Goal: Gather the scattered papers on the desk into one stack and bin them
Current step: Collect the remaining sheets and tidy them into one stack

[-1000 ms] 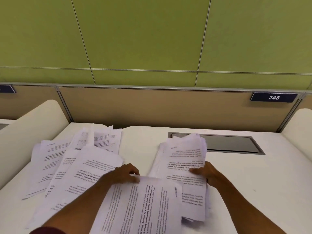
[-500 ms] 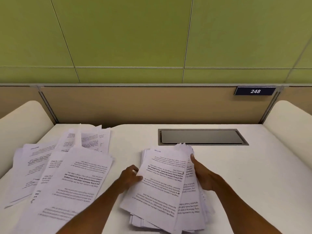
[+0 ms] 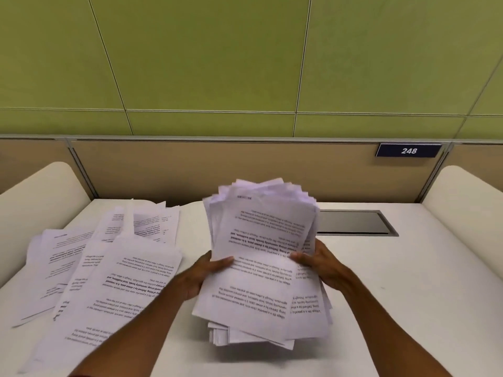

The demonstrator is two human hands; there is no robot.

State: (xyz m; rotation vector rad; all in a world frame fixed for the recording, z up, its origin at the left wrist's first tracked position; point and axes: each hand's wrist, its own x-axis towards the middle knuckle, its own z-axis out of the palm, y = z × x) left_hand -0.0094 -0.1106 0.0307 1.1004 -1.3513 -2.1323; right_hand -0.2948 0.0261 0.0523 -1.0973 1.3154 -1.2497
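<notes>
A thick, uneven stack of printed papers is tilted up off the white desk, its far edge raised and its near edge low by the desk. My left hand grips the stack's left side, thumb on the top sheet. On the stack's right side, my right hand grips it the same way. Several loose printed sheets lie spread and overlapping on the left part of the desk. No bin is in view.
A grey recessed cable hatch sits in the desk behind the stack. Cream side dividers rise at the left and right. A tan partition with a "248" plate closes the back, under a green wall.
Both hands have closed on the stack's sides and tipped it up from lying flat on the desk. The loose sheets on the left have not moved.
</notes>
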